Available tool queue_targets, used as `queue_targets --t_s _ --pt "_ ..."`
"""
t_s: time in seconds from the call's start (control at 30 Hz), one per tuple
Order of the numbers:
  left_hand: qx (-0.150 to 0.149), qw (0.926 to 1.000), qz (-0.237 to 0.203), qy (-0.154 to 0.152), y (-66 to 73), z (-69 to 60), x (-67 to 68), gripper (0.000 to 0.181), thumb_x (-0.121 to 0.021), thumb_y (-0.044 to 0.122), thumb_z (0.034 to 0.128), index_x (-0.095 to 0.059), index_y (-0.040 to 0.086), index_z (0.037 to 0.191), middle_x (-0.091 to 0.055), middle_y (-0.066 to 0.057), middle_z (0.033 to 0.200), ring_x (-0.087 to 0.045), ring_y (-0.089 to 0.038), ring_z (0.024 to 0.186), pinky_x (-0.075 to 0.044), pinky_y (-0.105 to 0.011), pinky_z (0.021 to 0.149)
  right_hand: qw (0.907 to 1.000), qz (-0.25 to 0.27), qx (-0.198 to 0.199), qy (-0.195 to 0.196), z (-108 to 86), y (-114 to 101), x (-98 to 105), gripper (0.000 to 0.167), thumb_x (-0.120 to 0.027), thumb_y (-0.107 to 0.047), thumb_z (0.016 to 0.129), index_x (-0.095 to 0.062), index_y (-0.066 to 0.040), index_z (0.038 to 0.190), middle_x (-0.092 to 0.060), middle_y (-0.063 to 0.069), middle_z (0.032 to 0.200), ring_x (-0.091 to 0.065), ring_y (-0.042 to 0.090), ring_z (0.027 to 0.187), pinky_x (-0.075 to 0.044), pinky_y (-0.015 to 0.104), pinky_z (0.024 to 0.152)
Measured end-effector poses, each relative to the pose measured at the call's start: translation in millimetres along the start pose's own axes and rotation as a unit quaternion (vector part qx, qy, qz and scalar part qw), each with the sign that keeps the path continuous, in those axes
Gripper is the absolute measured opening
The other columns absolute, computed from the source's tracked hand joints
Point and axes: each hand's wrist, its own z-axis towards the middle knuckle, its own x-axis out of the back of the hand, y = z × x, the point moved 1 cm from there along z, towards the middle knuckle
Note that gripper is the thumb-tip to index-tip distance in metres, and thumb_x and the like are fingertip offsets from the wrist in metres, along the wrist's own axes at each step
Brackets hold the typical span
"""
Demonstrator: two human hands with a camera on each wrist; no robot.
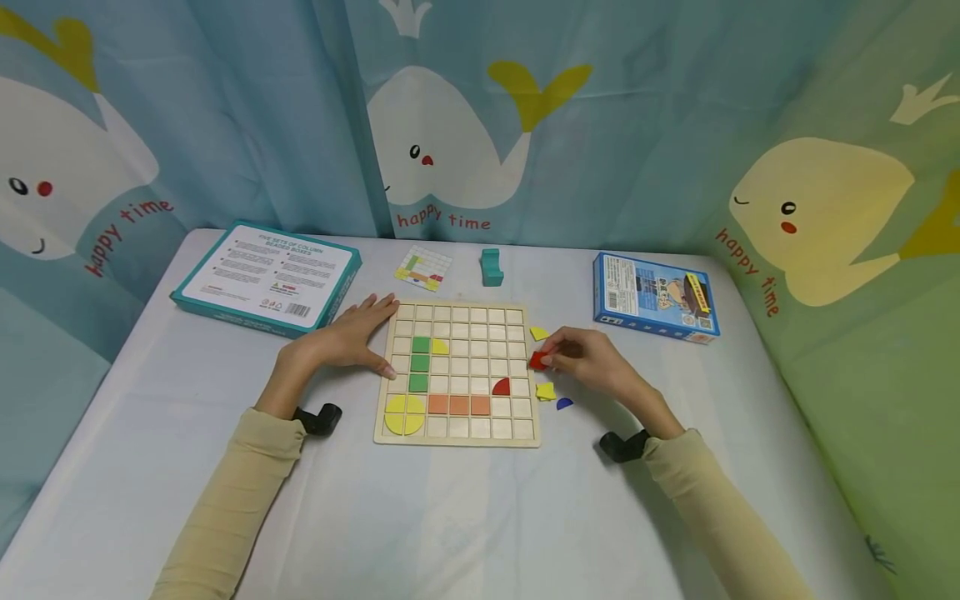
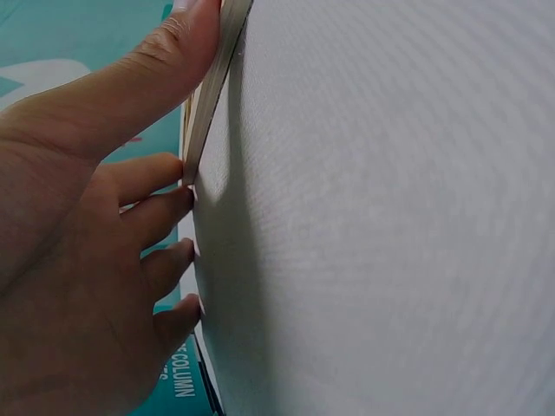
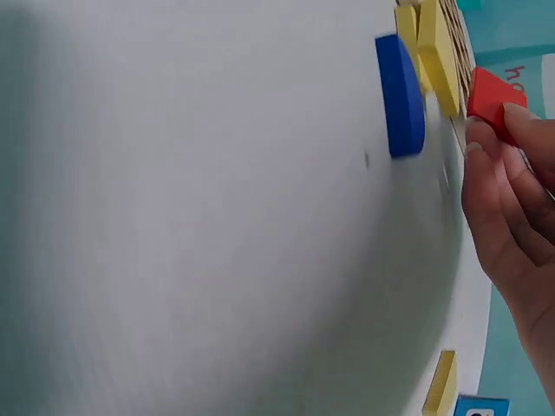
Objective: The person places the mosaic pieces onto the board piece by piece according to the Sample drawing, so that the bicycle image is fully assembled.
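Note:
A wooden grid board (image 1: 457,442) lies flat on the white table. On it are a column of green squares (image 1: 420,363), a row of orange squares (image 1: 459,405), a yellow circle made of quarter pieces (image 1: 405,415), one yellow quarter piece (image 1: 439,347) and one red quarter piece (image 1: 501,387). My left hand (image 1: 347,337) rests at the board's left edge, fingers spread, thumb on the rim. Just off the right edge, my right hand (image 1: 588,358) pinches a red tile (image 3: 492,97) between thumb and fingers. Yellow pieces (image 1: 545,392) and a blue curved piece (image 1: 565,403) lie nearby.
Behind the board are a pattern card (image 1: 423,267) and a teal block (image 1: 491,268). A teal-edged box (image 1: 266,275) lies at the back left, a blue box (image 1: 656,297) at the back right. Another yellow piece (image 1: 539,333) sits beyond my right hand. Curtains hang behind the table.

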Motion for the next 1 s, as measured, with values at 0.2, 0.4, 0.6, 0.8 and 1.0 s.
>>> queue_targets --t_s 0.2,0.4,0.6,0.8,1.0 --pt "0.002 1.0000 0.003 -0.001 -0.9 0.5 -0.2 0.118 -0.088 0.039 0.0799 -0.014 0.004 0.165 -0.007 -0.014 0.174 0.005 -0.037 0.160 0.002 -0.057 0.130 0.9995 0.014 -0.013 -0.026 -1.0 -8.8 -5.0 0.008 -0.070 -0.006 0.097 -0.073 -0.005 0.104 -0.074 0.010 0.101 -0.065 0.022 0.084 -0.057 0.024 0.071" --pt "0.006 1.0000 0.001 -0.001 -1.7 0.3 -0.6 0.119 -0.089 0.039 0.0794 -0.014 0.005 0.165 -0.006 -0.013 0.174 0.005 -0.036 0.161 0.002 -0.056 0.130 0.9985 0.014 -0.007 -0.053 -1.2 -14.4 -10.6 0.007 -0.071 -0.005 0.095 -0.077 -0.007 0.100 -0.075 0.007 0.096 -0.065 0.019 0.081 -0.057 0.022 0.071" --pt "0.005 1.0000 0.001 -0.002 -1.3 0.2 -1.0 0.119 -0.089 0.039 0.0793 -0.014 0.006 0.166 -0.006 -0.012 0.174 0.005 -0.035 0.161 0.002 -0.055 0.130 0.9967 0.016 0.006 -0.079 -2.6 -19.6 -15.1 0.007 -0.072 -0.002 0.094 -0.077 -0.005 0.097 -0.077 0.009 0.099 -0.065 0.016 0.078 -0.056 0.021 0.067" --pt "0.003 1.0000 -0.001 0.000 -0.8 0.1 -0.8 0.118 -0.088 0.040 0.0798 -0.014 0.005 0.165 -0.007 -0.014 0.174 0.004 -0.037 0.160 0.002 -0.057 0.130 0.9958 0.019 0.018 -0.087 -3.1 -22.9 -16.5 0.009 -0.071 0.000 0.093 -0.078 -0.005 0.096 -0.077 0.009 0.097 -0.066 0.015 0.080 -0.056 0.020 0.067" --pt "0.007 1.0000 0.003 -0.001 -0.5 -0.3 -0.3 0.118 -0.088 0.040 0.0803 -0.013 0.005 0.165 -0.006 -0.014 0.174 0.004 -0.037 0.161 0.002 -0.057 0.130 0.9958 0.009 0.029 -0.087 -3.4 -24.2 -18.5 0.007 -0.073 -0.001 0.093 -0.078 -0.005 0.095 -0.076 0.007 0.095 -0.062 0.014 0.077 -0.054 0.020 0.065"
